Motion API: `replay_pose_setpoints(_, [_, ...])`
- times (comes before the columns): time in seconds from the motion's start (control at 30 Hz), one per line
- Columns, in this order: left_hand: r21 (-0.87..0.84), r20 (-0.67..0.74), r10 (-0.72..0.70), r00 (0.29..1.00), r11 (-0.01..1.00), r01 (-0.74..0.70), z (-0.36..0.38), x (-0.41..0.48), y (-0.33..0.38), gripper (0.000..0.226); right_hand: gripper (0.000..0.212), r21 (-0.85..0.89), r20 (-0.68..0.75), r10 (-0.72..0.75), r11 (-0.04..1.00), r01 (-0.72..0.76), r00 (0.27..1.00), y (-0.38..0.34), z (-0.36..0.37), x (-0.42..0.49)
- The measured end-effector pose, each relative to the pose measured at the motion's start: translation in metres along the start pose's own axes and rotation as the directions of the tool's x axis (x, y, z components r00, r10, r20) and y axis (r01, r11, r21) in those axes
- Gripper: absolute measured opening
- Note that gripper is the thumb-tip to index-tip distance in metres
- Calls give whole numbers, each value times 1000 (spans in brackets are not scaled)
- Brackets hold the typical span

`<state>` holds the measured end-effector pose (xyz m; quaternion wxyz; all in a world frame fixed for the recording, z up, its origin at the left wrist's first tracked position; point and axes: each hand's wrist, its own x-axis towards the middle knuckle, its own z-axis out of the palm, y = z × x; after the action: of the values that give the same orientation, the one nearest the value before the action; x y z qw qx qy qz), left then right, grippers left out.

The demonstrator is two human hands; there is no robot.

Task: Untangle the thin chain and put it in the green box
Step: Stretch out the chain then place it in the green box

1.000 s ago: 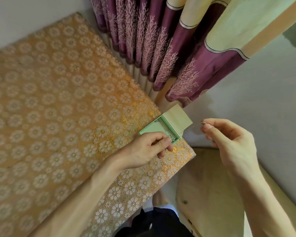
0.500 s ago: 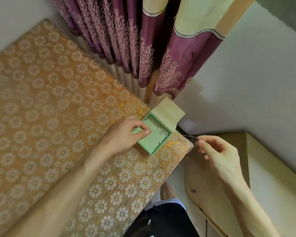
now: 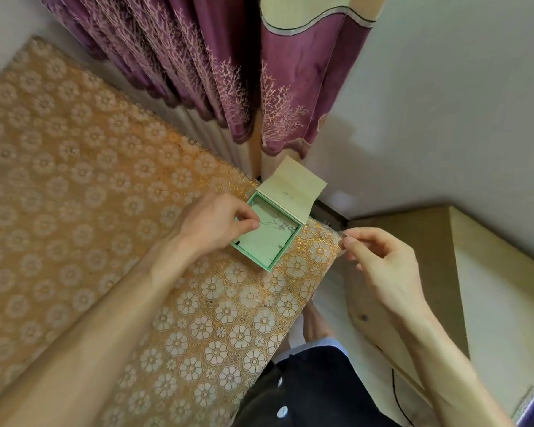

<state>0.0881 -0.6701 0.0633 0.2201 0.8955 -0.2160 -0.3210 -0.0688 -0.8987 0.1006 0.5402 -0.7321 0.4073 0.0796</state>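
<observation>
The green box (image 3: 261, 259) lies open near the table's right corner, its cream lid (image 3: 292, 188) tipped back. A thin silver chain (image 3: 276, 224) stretches across the box's pale pad towards the right. My left hand (image 3: 216, 221) pinches one end of the chain over the box's left side. My right hand (image 3: 379, 260) pinches the other end just past the table's right edge. The stretch of chain between the box and my right hand is too fine to make out.
A table with an orange floral cloth (image 3: 90, 195) fills the left. Purple curtains (image 3: 222, 72) hang behind the box. A wooden piece of furniture (image 3: 413, 272) stands to the right below a white wall. My lap shows below the table's corner.
My left hand moved from the box's near edge to over its pad with a chain end. My right hand came down and leftward, closer to the table's corner.
</observation>
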Motion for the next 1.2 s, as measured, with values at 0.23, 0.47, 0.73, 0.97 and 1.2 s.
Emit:
replay_pose_setpoints(0.23, [72,-73,-40,997,996,46,4,11,-11,18,6,-33,96,46,999,-43,994,9,32,0])
replay_pose_setpoints(0.47, [-5,-138,-73,988,997,73,-4,13,-16,19,6,-174,137,67,984,-42,988,7,64,9])
replay_pose_setpoints(0.73, [-96,-163,-56,985,995,40,-4,7,-12,14,9,-305,122,-54,948,90,991,9,92,16])
replay_pose_setpoints(0.97, [-50,-171,-68,983,997,60,5,7,-21,13,13,-488,71,-187,850,197,980,16,104,20])
replay_pose_setpoints(1.2, [242,-131,121,984,966,-87,14,9,-20,21,19,-615,25,-195,770,169,980,23,107,22])
